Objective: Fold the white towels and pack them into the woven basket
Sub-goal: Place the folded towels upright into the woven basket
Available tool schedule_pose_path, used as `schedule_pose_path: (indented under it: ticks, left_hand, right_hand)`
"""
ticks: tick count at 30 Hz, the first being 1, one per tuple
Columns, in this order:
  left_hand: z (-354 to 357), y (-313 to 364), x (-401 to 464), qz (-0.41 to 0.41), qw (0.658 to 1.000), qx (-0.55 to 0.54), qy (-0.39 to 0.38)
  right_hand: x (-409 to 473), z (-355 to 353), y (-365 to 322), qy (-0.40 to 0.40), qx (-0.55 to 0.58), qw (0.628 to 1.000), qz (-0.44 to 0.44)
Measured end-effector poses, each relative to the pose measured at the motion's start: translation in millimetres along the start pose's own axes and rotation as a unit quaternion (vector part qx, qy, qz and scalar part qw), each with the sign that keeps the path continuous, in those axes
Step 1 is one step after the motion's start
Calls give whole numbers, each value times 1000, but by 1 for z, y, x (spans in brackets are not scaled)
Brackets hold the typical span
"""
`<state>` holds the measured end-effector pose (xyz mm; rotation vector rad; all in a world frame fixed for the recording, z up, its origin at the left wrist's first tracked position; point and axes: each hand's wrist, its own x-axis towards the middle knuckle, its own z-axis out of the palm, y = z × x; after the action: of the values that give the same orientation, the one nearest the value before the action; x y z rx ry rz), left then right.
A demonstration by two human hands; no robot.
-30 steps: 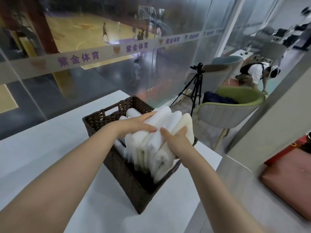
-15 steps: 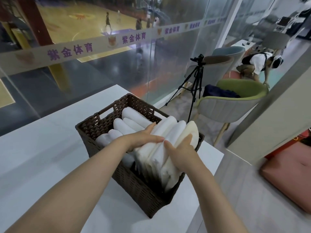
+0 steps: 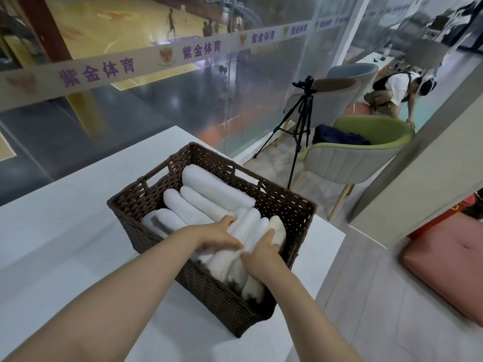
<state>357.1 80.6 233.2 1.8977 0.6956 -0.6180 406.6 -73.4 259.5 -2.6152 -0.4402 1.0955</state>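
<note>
A dark brown woven basket stands on the white table, near its right edge. Several folded white towels lie side by side in its far and left part. A bundle of folded white towels stands on edge in the basket's near right part, sunk below the rim. My left hand presses on the bundle's left side with fingers laid over it. My right hand holds its right side, thumb up along a cream-tinted towel.
A glass wall runs behind the table. To the right, off the table, stand a black tripod, a green chair and grey chairs. A person bends down beyond them. A red cushion lies at right.
Both hands have lowered the towel bundle from above the rim down into the basket's near right part. The towels packed earlier have come into view on the far side.
</note>
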Motion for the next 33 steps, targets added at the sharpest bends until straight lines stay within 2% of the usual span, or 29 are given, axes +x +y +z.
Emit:
schedule_pose_path:
  ticks: [3,5,8,11,16,19,21,24,26,28,31,33]
  left_hand:
    - [4,-1,4,10,999,38,-2]
    - [6,-1,8,17,998,59,-15]
    - [11,-2,14,19,994,102,-17]
    - [16,-3,19,23,991,135,-7]
    - [15,18,29,-53,998,-7,26]
    - [23,7,76,-47,995,-17,89]
    - [30,-7,114,-29,994,-10,102]
    - [24,18,67,-47,990,-75,106]
    - [18,16,69,-65,985,-118,107]
    - [14,16,63,-57,989,-92,100]
    - [17,6,74,-65,990,32,117]
    - [19,2,81,-72,990,38,114]
  right_hand:
    - [6,6,-2,10,-4,999,36]
    - [7,12,-3,-1,-55,997,45]
    - [10,14,1,-12,-139,990,35]
    - [9,13,0,-23,-168,986,6]
    - [0,9,3,-36,-222,974,-31]
    - [18,21,7,-16,-230,972,-44]
    - [26,28,9,-17,-239,970,-28]
    - [31,29,13,-29,-294,955,-37]
    - [31,31,14,-21,-328,943,-56]
    - [29,32,13,-11,-338,939,-62]
    - [27,31,14,-10,-373,924,-80]
    - [25,29,14,-18,-411,907,-97]
